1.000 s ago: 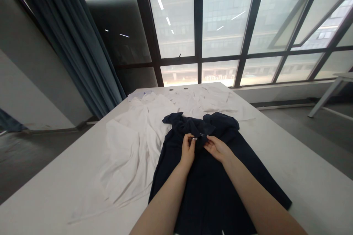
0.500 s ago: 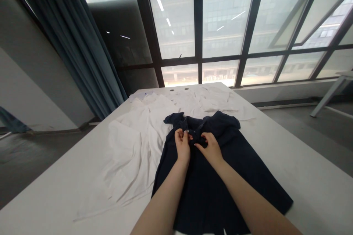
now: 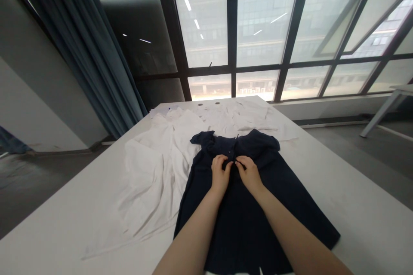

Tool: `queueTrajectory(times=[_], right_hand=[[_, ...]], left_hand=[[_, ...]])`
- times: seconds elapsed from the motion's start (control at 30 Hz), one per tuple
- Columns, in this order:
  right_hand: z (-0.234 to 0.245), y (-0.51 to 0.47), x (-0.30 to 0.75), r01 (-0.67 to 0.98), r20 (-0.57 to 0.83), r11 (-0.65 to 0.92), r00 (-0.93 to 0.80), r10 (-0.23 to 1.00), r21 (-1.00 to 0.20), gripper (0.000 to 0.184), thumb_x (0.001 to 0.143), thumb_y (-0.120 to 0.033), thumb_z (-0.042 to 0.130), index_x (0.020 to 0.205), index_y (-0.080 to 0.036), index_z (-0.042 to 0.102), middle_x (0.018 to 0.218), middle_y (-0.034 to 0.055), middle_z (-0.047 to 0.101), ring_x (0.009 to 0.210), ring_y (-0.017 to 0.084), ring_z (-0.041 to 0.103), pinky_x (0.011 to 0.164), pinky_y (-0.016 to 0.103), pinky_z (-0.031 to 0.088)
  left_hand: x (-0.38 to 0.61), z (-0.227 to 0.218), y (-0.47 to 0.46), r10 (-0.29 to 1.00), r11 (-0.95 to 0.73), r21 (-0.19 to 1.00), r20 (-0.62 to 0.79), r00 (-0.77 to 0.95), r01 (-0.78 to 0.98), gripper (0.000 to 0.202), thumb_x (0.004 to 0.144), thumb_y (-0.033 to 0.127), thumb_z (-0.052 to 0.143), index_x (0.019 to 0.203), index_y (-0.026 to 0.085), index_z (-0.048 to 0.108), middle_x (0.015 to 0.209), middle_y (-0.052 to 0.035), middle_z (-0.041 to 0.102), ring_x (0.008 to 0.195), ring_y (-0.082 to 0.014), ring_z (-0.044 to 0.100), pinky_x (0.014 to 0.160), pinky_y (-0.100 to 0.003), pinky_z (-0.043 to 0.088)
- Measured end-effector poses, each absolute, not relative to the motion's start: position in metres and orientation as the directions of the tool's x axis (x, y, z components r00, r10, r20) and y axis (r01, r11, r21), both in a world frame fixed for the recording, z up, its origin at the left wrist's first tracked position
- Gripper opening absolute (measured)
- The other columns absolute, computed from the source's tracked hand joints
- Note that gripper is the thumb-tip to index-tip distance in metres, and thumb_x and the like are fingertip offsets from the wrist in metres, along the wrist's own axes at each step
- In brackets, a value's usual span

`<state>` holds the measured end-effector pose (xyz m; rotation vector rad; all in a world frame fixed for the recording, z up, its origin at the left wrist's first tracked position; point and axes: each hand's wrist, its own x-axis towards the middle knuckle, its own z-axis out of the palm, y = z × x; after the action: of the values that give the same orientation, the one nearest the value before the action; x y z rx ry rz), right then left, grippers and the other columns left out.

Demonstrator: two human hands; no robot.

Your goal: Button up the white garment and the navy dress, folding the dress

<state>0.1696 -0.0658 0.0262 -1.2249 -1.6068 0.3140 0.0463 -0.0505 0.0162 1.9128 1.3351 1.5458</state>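
A dark navy short-sleeved shirt (image 3: 251, 223) lies on the white table (image 3: 322, 180), its collar end away from me and its lower edge toward me. Both hands are at its button front, just below the neck. My left hand (image 3: 221, 172) pinches the cloth on the left side of the opening, thumb and fingertips together. Close beside it, my right hand (image 3: 248, 172) pinches the cloth on the right side. The fingertips of the two hands nearly meet. A small button shows just above them; what lies between the fingertips is hidden.
A white garment (image 3: 155, 167) lies spread and wrinkled to the left of the shirt. More white clothes (image 3: 248, 116) cover the table's far end. Windows (image 3: 258, 21) stand behind the table, a blue-grey curtain (image 3: 87, 43) at left, a white table leg (image 3: 379, 111) at right.
The bunched cloth at the shirt's front now lies flatter, and the collar is laid out. My left hand has shifted slightly right and down; both hands have come closer together.
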Motion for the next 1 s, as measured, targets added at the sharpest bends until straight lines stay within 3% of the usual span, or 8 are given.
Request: queueTrajectory(times=[0.23, 0.4, 0.57, 0.77, 1.0], right_hand=[[0.024, -0.060, 0.170, 0.227, 0.276, 0.250, 0.092, 0.957, -0.941, 0.019, 0.071, -0.028, 0.051, 0.081, -0.017, 0.062, 0.079, 0.0054, 0.062, 0.076, 0.018, 0.057, 0.074, 0.032, 0.044], [0.017, -0.057, 0.170, 0.094, 0.162, 0.154, 0.076, 0.984, -0.984, 0.025, 0.064, -0.029, 0.057, 0.085, -0.016, 0.059, 0.069, 0.0005, 0.056, 0.066, 0.014, 0.054, 0.066, 0.029, 0.044], [0.013, -0.054, 0.173, 0.106, 0.184, 0.180, 0.021, 0.983, -0.978, 0.026, 0.065, -0.027, 0.056, 0.089, -0.017, 0.055, 0.066, -0.0025, 0.048, 0.063, 0.011, 0.050, 0.062, 0.025, 0.043], [0.017, -0.056, 0.177, 0.179, 0.216, 0.229, -0.089, 0.972, -0.957, 0.012, 0.067, -0.024, 0.053, 0.078, -0.019, 0.052, 0.065, -0.0035, 0.047, 0.063, 0.011, 0.048, 0.059, 0.023, 0.041], [0.016, -0.057, 0.173, 0.217, 0.217, 0.207, 0.024, 0.976, -0.954, 0.010, 0.066, -0.024, 0.053, 0.073, -0.017, 0.054, 0.069, 0.0007, 0.054, 0.066, 0.014, 0.053, 0.064, 0.027, 0.042]], left_hand=[[0.046, 0.017, -0.048, 0.892, -0.406, 0.856, 0.447, -0.063, 0.319, 0.012, 0.075, 0.025, 0.049, 0.082, 0.017, 0.055, 0.079, -0.0020, 0.057, 0.077, -0.0150, 0.053, 0.073, -0.029, 0.041], [0.046, 0.015, -0.048, 0.905, -0.393, 0.882, 0.421, -0.057, 0.259, 0.014, 0.073, 0.027, 0.051, 0.080, 0.016, 0.057, 0.079, -0.0028, 0.058, 0.078, -0.0152, 0.054, 0.073, -0.028, 0.041], [0.046, 0.015, -0.047, 0.889, -0.432, 0.863, 0.457, -0.037, 0.263, 0.013, 0.072, 0.027, 0.053, 0.077, 0.016, 0.057, 0.077, -0.0021, 0.057, 0.076, -0.0147, 0.054, 0.073, -0.028, 0.041], [0.046, 0.011, -0.046, 0.900, -0.408, 0.872, 0.434, -0.042, 0.270, 0.012, 0.070, 0.026, 0.054, 0.077, 0.017, 0.057, 0.077, -0.0020, 0.058, 0.076, -0.0150, 0.054, 0.072, -0.028, 0.041], [0.045, 0.009, -0.046, 0.901, -0.395, 0.870, 0.429, -0.058, 0.295, 0.013, 0.069, 0.027, 0.056, 0.077, 0.017, 0.058, 0.077, -0.0017, 0.058, 0.076, -0.0151, 0.054, 0.072, -0.028, 0.042]])
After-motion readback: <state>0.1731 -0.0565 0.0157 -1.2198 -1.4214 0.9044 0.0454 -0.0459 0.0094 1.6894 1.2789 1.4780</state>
